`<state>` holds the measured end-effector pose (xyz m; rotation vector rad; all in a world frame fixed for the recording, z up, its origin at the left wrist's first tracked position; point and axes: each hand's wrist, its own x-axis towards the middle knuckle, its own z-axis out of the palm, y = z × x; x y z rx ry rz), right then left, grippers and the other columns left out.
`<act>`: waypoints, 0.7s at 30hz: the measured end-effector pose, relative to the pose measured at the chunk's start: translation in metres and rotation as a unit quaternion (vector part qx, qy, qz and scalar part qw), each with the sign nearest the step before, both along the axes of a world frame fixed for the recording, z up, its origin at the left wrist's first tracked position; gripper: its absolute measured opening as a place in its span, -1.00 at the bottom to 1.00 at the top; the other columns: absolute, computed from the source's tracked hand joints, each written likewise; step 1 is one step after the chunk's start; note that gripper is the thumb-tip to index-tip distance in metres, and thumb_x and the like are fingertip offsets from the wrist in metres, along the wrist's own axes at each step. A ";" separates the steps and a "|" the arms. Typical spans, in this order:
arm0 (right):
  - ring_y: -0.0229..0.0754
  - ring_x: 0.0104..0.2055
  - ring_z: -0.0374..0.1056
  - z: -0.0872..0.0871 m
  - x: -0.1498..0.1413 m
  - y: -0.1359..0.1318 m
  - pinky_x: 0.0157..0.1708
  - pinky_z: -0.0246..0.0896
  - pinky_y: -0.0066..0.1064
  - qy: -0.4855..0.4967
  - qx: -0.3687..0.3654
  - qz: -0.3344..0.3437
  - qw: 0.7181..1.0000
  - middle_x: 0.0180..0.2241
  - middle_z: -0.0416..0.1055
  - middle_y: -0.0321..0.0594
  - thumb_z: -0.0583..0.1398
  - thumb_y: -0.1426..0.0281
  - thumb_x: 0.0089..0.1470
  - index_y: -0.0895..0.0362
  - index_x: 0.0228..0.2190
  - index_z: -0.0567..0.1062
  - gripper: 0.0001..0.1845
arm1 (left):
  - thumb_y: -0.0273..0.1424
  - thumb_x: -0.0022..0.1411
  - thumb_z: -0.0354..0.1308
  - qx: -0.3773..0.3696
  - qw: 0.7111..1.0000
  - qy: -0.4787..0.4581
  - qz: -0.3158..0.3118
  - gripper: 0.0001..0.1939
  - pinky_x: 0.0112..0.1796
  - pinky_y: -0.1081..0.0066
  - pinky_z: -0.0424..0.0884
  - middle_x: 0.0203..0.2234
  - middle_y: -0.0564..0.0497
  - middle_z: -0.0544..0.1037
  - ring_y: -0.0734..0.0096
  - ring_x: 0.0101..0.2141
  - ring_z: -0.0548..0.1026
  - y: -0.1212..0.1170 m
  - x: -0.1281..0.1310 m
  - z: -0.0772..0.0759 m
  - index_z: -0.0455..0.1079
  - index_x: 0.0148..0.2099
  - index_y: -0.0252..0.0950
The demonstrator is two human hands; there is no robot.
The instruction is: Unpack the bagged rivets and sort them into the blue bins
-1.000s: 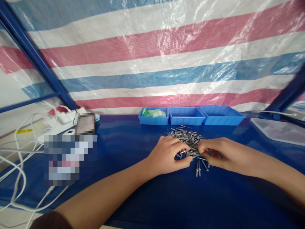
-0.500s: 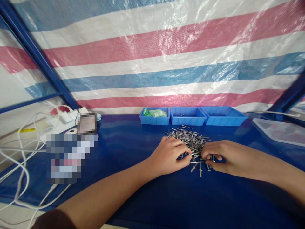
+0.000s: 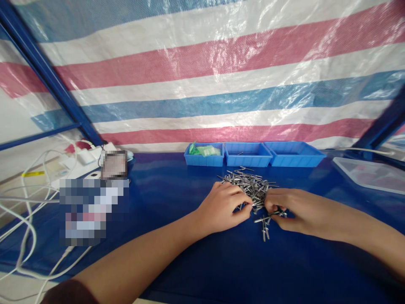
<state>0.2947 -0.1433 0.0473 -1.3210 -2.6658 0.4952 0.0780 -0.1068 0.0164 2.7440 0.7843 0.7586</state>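
A heap of silver blind rivets (image 3: 253, 185) lies on the blue tabletop (image 3: 228, 266), with thin pins pointing every way. My left hand (image 3: 226, 207) rests at the heap's left edge, fingers curled and thumb tip brought close to the forefinger; what sits between those tips is too small to make out. On the heap's near right side, my right hand (image 3: 284, 209) is closed, thumb against bent fingers, on blind rivets partly hidden by the fingers. A few loose rivets (image 3: 265, 232) lie just in front, between both hands.
Behind the heap stand three blue bins: a left bin (image 3: 204, 160) with green-and-clear plastic bags, a middle bin (image 3: 247, 160) with a rivet or so, and a right bin (image 3: 295, 159). A clear plastic lid (image 3: 363, 175) lies right. White cables (image 3: 28, 223) and a power strip (image 3: 71, 164) crowd the left.
The loose rivets in front of the heap have shifted and turned; a couple now lie nearer to me. My right hand's fingers have drawn in slightly. My left hand has hardly moved.
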 end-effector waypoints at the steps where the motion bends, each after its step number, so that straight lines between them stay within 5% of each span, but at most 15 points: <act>1: -0.19 -0.38 0.31 0.000 0.000 0.000 -0.39 0.13 -0.38 0.005 0.005 -0.002 1.000 -0.45 0.36 -0.25 0.09 0.53 0.01 0.11 -0.48 0.34 -0.90 | -0.38 0.25 0.04 0.000 1.000 0.000 0.001 -0.82 -0.23 0.36 0.16 -0.33 0.06 0.57 0.39 -0.25 0.44 0.000 0.000 0.000 0.48 -0.23 -0.21; 14: -0.24 -0.35 0.37 0.009 -0.014 -0.004 -0.36 0.23 -0.41 0.152 0.061 0.030 0.986 -0.37 0.45 -0.23 0.07 0.43 0.14 0.07 -0.33 0.47 -0.84 | -0.21 0.28 0.03 -0.009 1.000 -0.009 0.015 -0.74 -0.25 0.37 0.19 -0.36 0.04 0.54 0.37 -0.27 0.45 -0.004 0.002 0.000 0.44 -0.24 -0.25; 21: -0.30 -0.51 0.30 0.002 -0.019 -0.006 -0.50 0.25 -0.45 0.268 0.065 -0.073 0.958 -0.48 0.42 -0.27 0.15 0.32 0.09 0.10 -0.37 0.45 -0.88 | -0.35 0.27 0.08 -0.069 0.990 -0.125 -0.011 -0.86 -0.27 0.43 0.28 -0.41 0.04 0.54 0.44 -0.34 0.47 -0.011 0.007 0.000 0.42 -0.24 -0.28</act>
